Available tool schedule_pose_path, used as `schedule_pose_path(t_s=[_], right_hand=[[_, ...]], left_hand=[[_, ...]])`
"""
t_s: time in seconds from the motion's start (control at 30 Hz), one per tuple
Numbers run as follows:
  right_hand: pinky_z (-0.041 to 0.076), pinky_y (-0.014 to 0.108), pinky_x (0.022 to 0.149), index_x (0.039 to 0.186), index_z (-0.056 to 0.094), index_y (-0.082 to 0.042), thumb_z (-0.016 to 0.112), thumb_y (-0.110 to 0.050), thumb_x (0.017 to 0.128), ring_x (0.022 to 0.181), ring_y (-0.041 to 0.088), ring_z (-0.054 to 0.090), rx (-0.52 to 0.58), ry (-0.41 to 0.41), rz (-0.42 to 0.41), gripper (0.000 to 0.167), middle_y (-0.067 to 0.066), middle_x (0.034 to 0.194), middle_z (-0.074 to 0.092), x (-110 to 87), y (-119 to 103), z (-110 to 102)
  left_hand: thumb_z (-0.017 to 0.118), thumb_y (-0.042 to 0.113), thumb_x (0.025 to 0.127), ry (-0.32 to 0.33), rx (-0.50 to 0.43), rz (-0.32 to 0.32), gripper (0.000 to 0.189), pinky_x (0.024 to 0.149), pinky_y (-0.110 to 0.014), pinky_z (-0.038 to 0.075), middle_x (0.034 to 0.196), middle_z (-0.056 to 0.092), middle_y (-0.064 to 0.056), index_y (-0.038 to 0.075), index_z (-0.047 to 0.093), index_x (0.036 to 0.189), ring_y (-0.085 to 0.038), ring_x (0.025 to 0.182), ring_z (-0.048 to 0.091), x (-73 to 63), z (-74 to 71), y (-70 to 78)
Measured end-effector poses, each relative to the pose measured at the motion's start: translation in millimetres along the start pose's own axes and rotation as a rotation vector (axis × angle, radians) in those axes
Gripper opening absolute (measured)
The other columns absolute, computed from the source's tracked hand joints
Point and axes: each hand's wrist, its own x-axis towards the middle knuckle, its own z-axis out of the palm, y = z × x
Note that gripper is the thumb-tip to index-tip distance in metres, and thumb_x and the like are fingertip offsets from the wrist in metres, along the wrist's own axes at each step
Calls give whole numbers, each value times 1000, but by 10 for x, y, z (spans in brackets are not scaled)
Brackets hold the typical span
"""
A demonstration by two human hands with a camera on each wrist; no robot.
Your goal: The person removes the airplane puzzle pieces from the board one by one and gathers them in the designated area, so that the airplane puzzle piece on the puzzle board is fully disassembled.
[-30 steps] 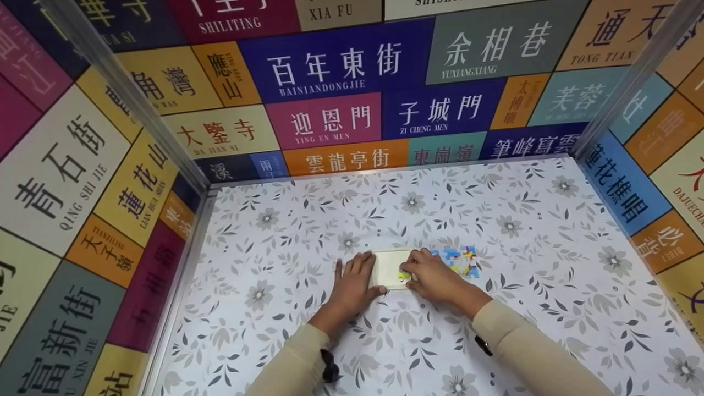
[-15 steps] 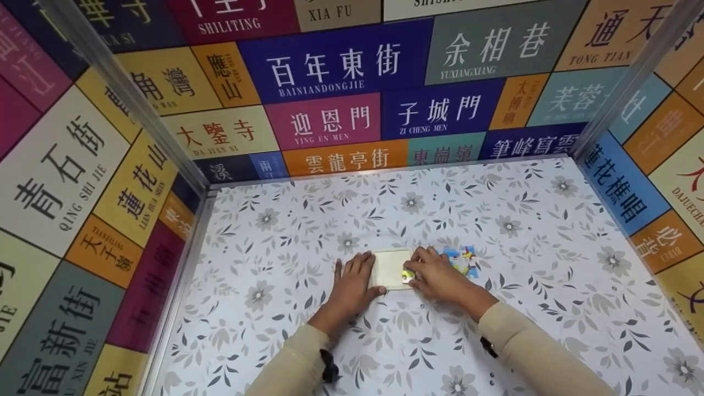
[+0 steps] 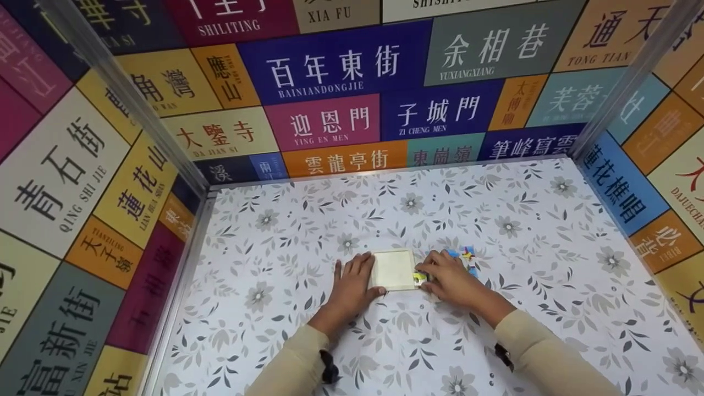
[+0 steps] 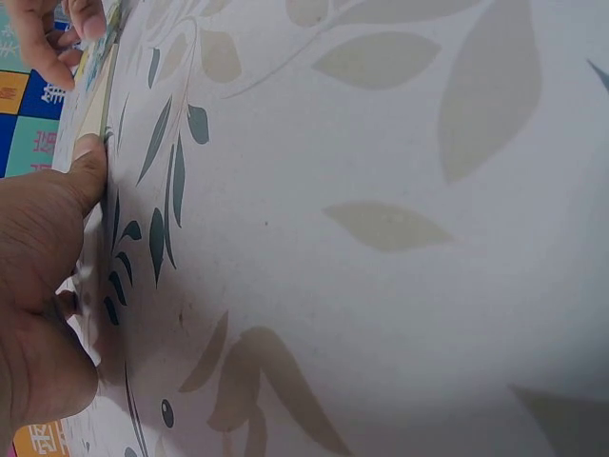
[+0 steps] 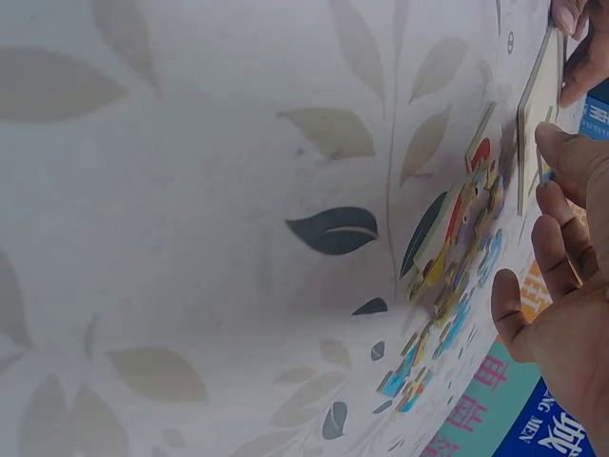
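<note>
A shallow pale puzzle tray (image 3: 391, 269) lies on the patterned tabletop, its inside bare. My left hand (image 3: 352, 283) rests against its left side with fingers extended; the thumb touches the near left corner, and the left wrist view shows that thumb (image 4: 88, 164) against the tray's edge. At the right rim, my right hand (image 3: 454, 279) pinches a yellow and white puzzle piece (image 3: 419, 278) between thumb and fingers. The piece is partly covered by the fingertips. Several colourful loose pieces (image 3: 467, 254) lie just beyond the right hand, which hides part of them.
The right wrist view shows the loose puzzle pieces (image 5: 442, 286) spread flat beside the tray. White cloth with grey flowers and leaves (image 3: 297, 231) covers the table. Walls of coloured street-name panels (image 3: 330, 121) enclose its back and both sides.
My right hand has drawn the yellow puzzle piece rightward, from inside the tray to its right rim, covering more of the loose pieces. The left hand and tray stay put.
</note>
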Motion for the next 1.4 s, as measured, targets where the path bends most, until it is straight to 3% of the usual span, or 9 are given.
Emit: schedule_pose_path(t_s=[0.33,0.63,0.93,1.23,1.4], right_hand=[[37,40,83,134,77,-8,83,-12,99,103,23,51,4,42,-43,36,5,118,62,-212,148,-75],[43,47,85,134,77,-6,82,-11,98,105,25,52,-8,51,-37,36,4,117,62,-418,292,-217],[43,38,78,132,78,-4,83,-10,98,98,15,50,-32,77,-62,36,3,114,64,-617,476,-369],[48,40,77,131,78,-8,87,-9,94,97,19,56,-67,97,-69,38,3,113,69,-763,611,-388],[41,35,74,121,79,-13,87,-11,94,92,14,51,-66,69,-29,28,2,110,69,-834,679,-411]], left_hand=[[74,47,104,10,2,13,82,133,-74,20,175,40,-12,9,41,170,-37,164,37,-15,-26,13],[72,49,104,0,8,17,83,133,-74,20,176,40,-12,9,40,170,-37,165,36,-10,-24,18],[73,47,104,8,13,9,82,133,-73,21,175,41,-12,8,42,169,-37,164,37,-19,-23,17],[72,48,104,4,12,6,83,134,-72,20,175,40,-11,9,41,170,-37,165,36,-21,-34,26],[72,49,105,-3,17,4,83,134,-72,20,176,40,-11,9,40,171,-37,166,35,-18,-32,35]])
